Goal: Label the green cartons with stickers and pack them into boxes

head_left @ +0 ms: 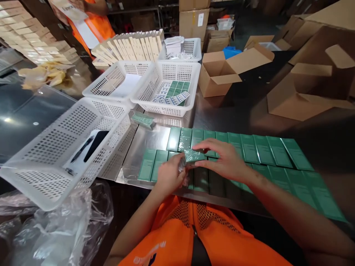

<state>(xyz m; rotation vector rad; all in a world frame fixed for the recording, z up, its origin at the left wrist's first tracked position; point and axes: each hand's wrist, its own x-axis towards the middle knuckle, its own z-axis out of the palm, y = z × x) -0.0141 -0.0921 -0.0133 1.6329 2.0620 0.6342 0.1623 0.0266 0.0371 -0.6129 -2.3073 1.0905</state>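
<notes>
A small green box (192, 156) in clear, crinkled plastic film (182, 164) is held up over the table between my hands. My left hand (170, 173) is closed on the film at the box's left end; its fingertips are partly hidden. My right hand (226, 159) grips the box's right end between thumb and fingers. Beneath and around them, two rows of green boxes (251, 147) lie side by side on the metal table (130, 164). Another film-wrapped green box (143, 120) lies apart, near the baskets.
White perforated baskets stand at left and back; one basket (166, 107) holds sticker sheets (173, 99), another (63, 122) a dark object and a pen. Open cardboard boxes (216, 79) are at right. Loose plastic bags (63, 229) hang lower left. A person in an orange vest (97, 26) stands beyond.
</notes>
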